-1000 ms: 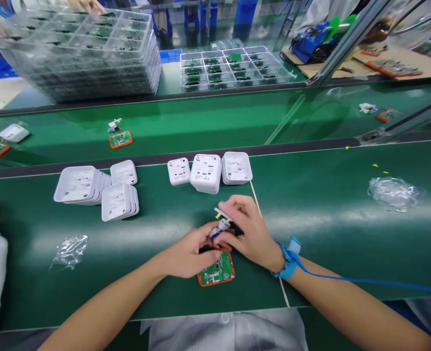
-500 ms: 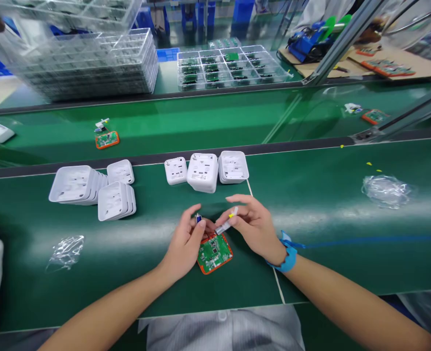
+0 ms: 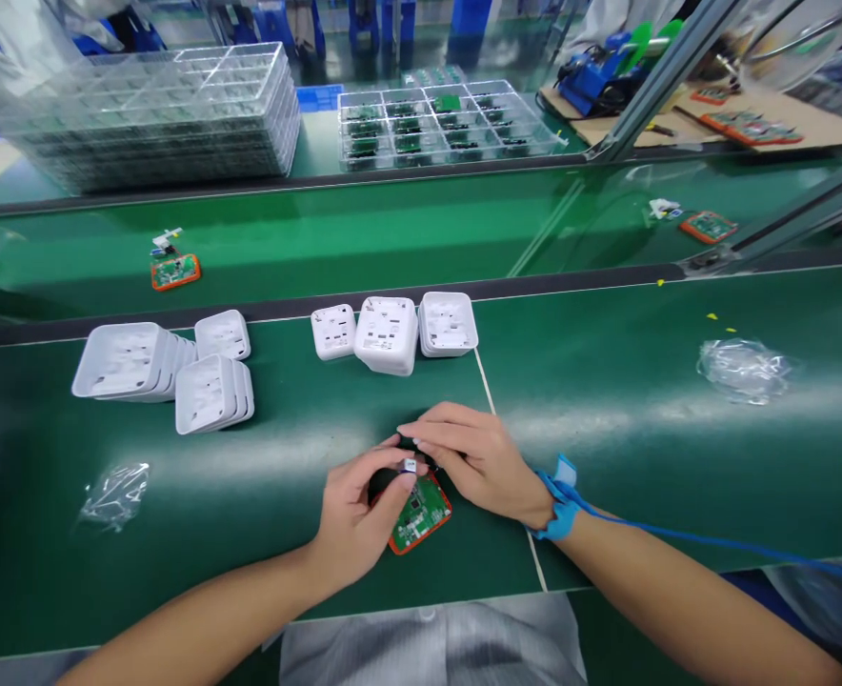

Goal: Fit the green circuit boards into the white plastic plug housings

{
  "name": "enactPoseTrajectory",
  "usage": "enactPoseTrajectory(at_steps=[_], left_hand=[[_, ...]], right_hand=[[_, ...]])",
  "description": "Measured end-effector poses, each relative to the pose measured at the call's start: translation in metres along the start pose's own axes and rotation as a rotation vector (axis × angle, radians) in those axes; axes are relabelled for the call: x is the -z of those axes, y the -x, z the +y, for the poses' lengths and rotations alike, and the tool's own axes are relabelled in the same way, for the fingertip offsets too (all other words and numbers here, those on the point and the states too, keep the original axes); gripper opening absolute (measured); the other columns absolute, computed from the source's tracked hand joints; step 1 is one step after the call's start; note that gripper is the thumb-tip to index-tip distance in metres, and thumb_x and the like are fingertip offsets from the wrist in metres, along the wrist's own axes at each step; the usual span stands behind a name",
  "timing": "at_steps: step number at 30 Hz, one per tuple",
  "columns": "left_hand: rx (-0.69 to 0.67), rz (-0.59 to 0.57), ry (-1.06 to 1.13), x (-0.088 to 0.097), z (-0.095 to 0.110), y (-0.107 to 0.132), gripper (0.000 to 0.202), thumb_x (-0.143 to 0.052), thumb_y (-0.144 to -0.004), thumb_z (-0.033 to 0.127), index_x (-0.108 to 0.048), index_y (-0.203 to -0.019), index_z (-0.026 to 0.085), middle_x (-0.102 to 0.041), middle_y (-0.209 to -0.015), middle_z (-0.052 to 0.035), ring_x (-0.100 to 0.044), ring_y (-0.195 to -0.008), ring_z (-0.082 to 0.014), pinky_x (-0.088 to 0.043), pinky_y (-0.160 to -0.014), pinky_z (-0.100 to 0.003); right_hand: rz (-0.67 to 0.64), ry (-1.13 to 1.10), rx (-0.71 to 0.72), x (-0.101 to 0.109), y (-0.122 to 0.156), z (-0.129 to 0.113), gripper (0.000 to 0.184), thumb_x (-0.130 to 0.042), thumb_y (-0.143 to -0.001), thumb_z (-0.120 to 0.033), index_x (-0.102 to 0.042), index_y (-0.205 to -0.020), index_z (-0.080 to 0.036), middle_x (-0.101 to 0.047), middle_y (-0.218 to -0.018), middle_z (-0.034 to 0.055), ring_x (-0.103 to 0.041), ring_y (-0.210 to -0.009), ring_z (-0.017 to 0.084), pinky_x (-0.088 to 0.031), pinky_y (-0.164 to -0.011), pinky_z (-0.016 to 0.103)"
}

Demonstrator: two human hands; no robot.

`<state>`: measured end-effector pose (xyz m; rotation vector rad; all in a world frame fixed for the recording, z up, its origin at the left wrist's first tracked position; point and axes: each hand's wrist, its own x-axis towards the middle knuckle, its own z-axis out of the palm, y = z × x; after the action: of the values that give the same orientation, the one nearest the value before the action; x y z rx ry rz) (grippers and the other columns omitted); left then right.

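Observation:
An orange-edged green circuit board (image 3: 421, 514) lies on the green work surface below my hands. My left hand (image 3: 364, 505) pinches a small component with a white end face (image 3: 409, 465) between thumb and fingers, just above the board's upper edge. My right hand (image 3: 474, 462), with a blue wrist strap (image 3: 562, 505) behind it, is beside the left one, its thumb and fingers drawn together near the left fingertips. What lies between the right fingers is hidden. Dark wires seem to run between the hands and the board.
White plastic housings (image 3: 387, 333) stand in stacks beyond my hands, with more housing stacks (image 3: 125, 357) further left. Crumpled clear plastic bags lie at left (image 3: 115, 495) and right (image 3: 742, 370). Another orange-edged board (image 3: 176, 272) rests on the strip behind. Clear trays (image 3: 421, 129) stand at the back.
My right hand has moved left and down towards my left fingertips; the white strip with a yellow bit in it no longer shows. The board on the back strip has shifted left in view.

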<state>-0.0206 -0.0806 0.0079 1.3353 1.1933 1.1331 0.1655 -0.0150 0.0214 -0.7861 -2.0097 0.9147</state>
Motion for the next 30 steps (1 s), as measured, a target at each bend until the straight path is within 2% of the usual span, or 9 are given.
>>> enactPoseTrajectory(at_steps=[4,8,10,15,20,30], left_hand=[[-0.09,-0.027,-0.087,0.004,0.001,-0.006,0.009,-0.062,-0.094,0.024,-0.069,-0.099,0.021,-0.077,-0.089,-0.0047,-0.07,-0.091,-0.0202,-0.054,-0.092,-0.036],[-0.085,-0.093,-0.173,0.007,0.002,-0.012,0.009,-0.061,-0.093,0.024,-0.068,-0.095,0.019,-0.073,-0.085,-0.0059,-0.068,-0.082,-0.0195,-0.053,-0.077,-0.032],[-0.072,-0.119,-0.176,0.008,0.003,-0.013,0.011,-0.059,-0.094,0.025,-0.067,-0.095,0.018,-0.072,-0.086,-0.0067,-0.066,-0.079,-0.0187,-0.052,-0.075,-0.031],[-0.071,-0.171,-0.155,0.009,0.006,-0.014,0.012,-0.058,-0.094,0.024,-0.068,-0.094,0.017,-0.071,-0.082,-0.0052,-0.064,-0.076,-0.0176,-0.049,-0.073,-0.031],[-0.05,-0.18,-0.165,0.011,0.006,-0.014,0.014,-0.058,-0.094,0.027,-0.068,-0.091,0.018,-0.07,-0.08,-0.0048,-0.062,-0.077,-0.0181,-0.047,-0.074,-0.031],[-0.026,-0.225,-0.196,0.014,0.007,-0.016,0.016,-0.058,-0.093,0.029,-0.069,-0.09,0.018,-0.069,-0.076,-0.0047,-0.06,-0.078,-0.0192,-0.045,-0.075,-0.032]], right_hand=[[-0.026,-0.011,0.072,0.001,-0.001,-0.002,0.019,-0.051,-0.098,-0.015,-0.069,-0.1,-0.021,-0.073,-0.09,0.0053,-0.066,-0.085,0.017,-0.054,-0.079,0.033],[-0.04,-0.062,0.057,0.001,-0.003,-0.002,0.019,-0.049,-0.1,-0.019,-0.067,-0.093,-0.021,-0.072,-0.087,0.0053,-0.064,-0.083,0.017,-0.054,-0.077,0.032],[-0.052,-0.09,0.026,0.001,-0.003,-0.001,0.019,-0.05,-0.1,-0.022,-0.067,-0.092,-0.021,-0.071,-0.086,0.0053,-0.063,-0.082,0.017,-0.054,-0.076,0.031],[-0.088,-0.197,-0.035,0.0,-0.003,0.001,0.017,-0.054,-0.1,-0.027,-0.067,-0.091,-0.02,-0.069,-0.085,0.0049,-0.062,-0.08,0.015,-0.051,-0.073,0.029],[-0.109,-0.235,-0.022,0.0,-0.004,0.0,0.019,-0.055,-0.1,-0.031,-0.067,-0.089,-0.019,-0.067,-0.085,0.0058,-0.062,-0.08,0.016,-0.052,-0.073,0.029],[-0.066,-0.189,0.019,0.0,-0.002,0.0,0.014,-0.057,-0.097,-0.023,-0.069,-0.091,-0.02,-0.068,-0.085,0.0065,-0.063,-0.08,0.016,-0.053,-0.071,0.029]])
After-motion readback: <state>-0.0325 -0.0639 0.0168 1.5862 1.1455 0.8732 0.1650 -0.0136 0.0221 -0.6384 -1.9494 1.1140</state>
